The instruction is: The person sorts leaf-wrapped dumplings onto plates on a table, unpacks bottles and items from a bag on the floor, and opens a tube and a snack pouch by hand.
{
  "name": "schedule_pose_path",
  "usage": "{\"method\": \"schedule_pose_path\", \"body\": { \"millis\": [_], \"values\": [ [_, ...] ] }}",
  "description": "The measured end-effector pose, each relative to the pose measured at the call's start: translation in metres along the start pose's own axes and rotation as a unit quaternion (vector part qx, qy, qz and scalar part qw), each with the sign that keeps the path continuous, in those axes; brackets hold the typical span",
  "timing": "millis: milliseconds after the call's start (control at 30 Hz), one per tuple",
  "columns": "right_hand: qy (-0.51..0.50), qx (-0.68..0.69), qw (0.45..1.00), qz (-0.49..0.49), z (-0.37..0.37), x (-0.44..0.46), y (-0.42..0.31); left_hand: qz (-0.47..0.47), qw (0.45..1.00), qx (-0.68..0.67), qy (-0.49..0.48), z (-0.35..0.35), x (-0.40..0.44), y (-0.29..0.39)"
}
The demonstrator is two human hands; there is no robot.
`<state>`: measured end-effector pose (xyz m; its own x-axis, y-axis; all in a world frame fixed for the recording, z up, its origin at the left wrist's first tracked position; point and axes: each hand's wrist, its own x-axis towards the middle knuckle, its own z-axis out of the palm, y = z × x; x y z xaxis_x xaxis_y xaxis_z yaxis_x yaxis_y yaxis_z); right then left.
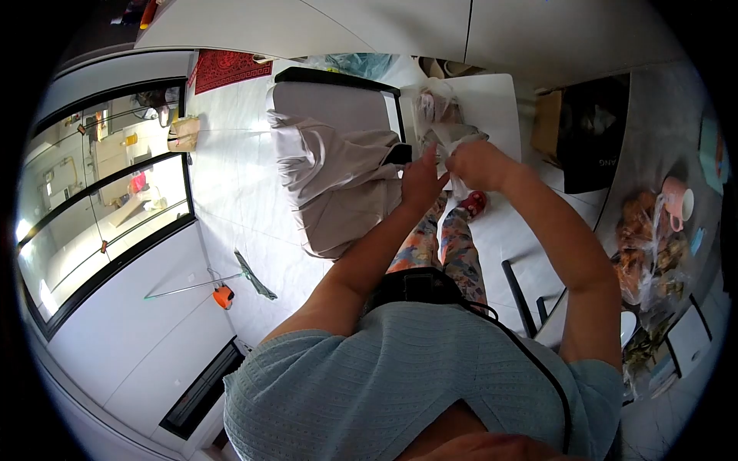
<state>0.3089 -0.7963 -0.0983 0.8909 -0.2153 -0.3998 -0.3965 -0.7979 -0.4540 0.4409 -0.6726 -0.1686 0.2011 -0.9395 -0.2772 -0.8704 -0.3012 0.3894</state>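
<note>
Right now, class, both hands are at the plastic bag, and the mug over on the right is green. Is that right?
Not quite: the mug is pink, not green, as the head view shows. The rest stands: the left hand and right hand are both at the plastic bag.

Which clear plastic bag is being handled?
The clear bag over the white surface, with left hand and right hand at it; the other bag, beside the pink mug, is untouched.
</note>
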Motion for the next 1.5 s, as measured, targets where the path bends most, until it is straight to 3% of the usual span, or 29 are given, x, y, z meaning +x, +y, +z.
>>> {"method": "schedule_pose_path", "body": {
  "millis": [100,167,200,267,300,333,400,433,467,567,633,667,733,767,800,833,867,900,933,1067,1167,1233,1267,1333,1400,1433,1467,1500],
  "values": [
    [-0.033,-0.006,0.999,-0.016,0.015,0.005,-0.009,0.025,0.995,-0.09,-0.037,0.015,0.012,-0.002],
    [0.076,0.009,0.995,-0.069,0.036,0.01,-0.013,0.054,0.931,-0.36,0.012,0.052,0.014,-0.021],
    [0.075,0.01,0.995,-0.068,0.037,0.008,-0.016,0.054,0.931,-0.361,0.01,0.058,0.016,-0.027],
    [0.148,0.041,0.988,-0.026,0.033,0.004,-0.023,-0.106,0.929,-0.347,-0.076,0.069,0.02,-0.037],
    [0.148,0.042,0.988,-0.025,0.032,-0.001,-0.025,-0.105,0.929,-0.347,-0.078,0.076,0.018,-0.039],
    [0.202,0.237,0.949,0.05,0.03,-0.008,-0.027,-0.032,0.94,-0.336,0.055,0.082,0.016,-0.038],
    [0.346,0.53,0.754,0.177,0.043,-0.013,-0.019,0.042,0.929,-0.317,0.185,0.091,0.014,-0.044],
    [0.387,0.578,0.689,0.205,0.067,-0.009,-0.002,-0.096,0.849,-0.511,0.098,0.086,0.016,-0.046],
    [0.432,0.618,0.617,0.225,0.091,-0.006,0.016,-0.228,0.708,-0.669,0.004,0.078,0.018,-0.046],
    [0.39,0.615,0.618,0.296,0.168,0.016,0.073,-0.227,0.707,-0.669,0.043,0.068,0.014,-0.046],
    [0.346,0.555,0.718,0.238,0.187,0.029,0.09,-0.22,0.695,-0.681,0.067,0.056,0.013,-0.041],
    [0.348,0.558,0.715,0.237,0.177,0.032,0.089,-0.347,0.652,-0.672,0.059,0.024,0.012,-0.019],
    [0.165,0.62,0.735,0.22,0.137,0.04,0.079,-0.468,0.6,-0.646,0.052,0.01,0.009,-0.017],
    [0.166,0.623,0.732,0.219,0.146,0.054,0.081,-0.408,0.621,-0.669,0.014,0.019,0.005,-0.029],
    [0.123,0.764,0.599,0.204,0.155,0.072,0.085,-0.346,0.637,-0.689,-0.025,0.027,0.002,-0.04],
    [0.074,0.874,0.444,0.181,0.16,0.082,0.087,-0.346,0.638,-0.687,-0.025,0.028,0.0,-0.044],
    [0.074,0.875,0.443,0.181,0.166,0.083,0.09,-0.338,0.638,-0.692,-0.024,0.029,-0.002,-0.047],
    [0.031,0.595,0.787,0.162,0.172,0.082,0.095,-0.334,0.637,-0.695,-0.023,0.031,-0.003,-0.049],
    [-0.019,0.197,0.974,0.111,0.175,0.082,0.098,-0.329,0.636,-0.697,-0.022,0.031,-0.005,-0.05],
    [-0.137,0.16,0.971,0.111,0.155,0.063,0.085,-0.324,0.667,-0.67,0.013,0.03,-0.008,-0.048],
    [-0.1,0.139,0.975,0.14,0.165,0.048,0.081,-0.333,0.672,-0.661,0.033,0.04,-0.006,-0.052],
    [0.013,0.224,0.942,0.251,0.161,0.033,0.072,-0.339,0.678,-0.651,0.035,0.043,-0.004,-0.052],
    [0.014,0.224,0.941,0.252,0.169,0.026,0.07,-0.34,0.688,-0.641,0.032,0.04,-0.002,-0.048],
    [0.127,0.135,0.965,0.186,0.178,0.01,0.068,-0.337,0.698,-0.631,0.027,0.035,0.006,-0.044],
    [0.1,0.158,0.964,0.189,0.176,0.002,0.072,-0.332,0.835,-0.434,-0.069,0.032,0.02,-0.043],
    [0.071,0.181,0.962,0.191,0.173,-0.002,0.072,-0.33,0.836,-0.433,-0.071,0.041,0.023,-0.05],
    [0.074,0.181,0.961,0.194,0.173,-0.004,0.072,-0.174,0.951,-0.255,-0.021,0.047,0.026,-0.056],
    [0.118,0.207,0.953,0.188,0.175,-0.006,0.07,-0.086,0.983,-0.16,-0.005,0.054,0.028,-0.062]
  ]
}}
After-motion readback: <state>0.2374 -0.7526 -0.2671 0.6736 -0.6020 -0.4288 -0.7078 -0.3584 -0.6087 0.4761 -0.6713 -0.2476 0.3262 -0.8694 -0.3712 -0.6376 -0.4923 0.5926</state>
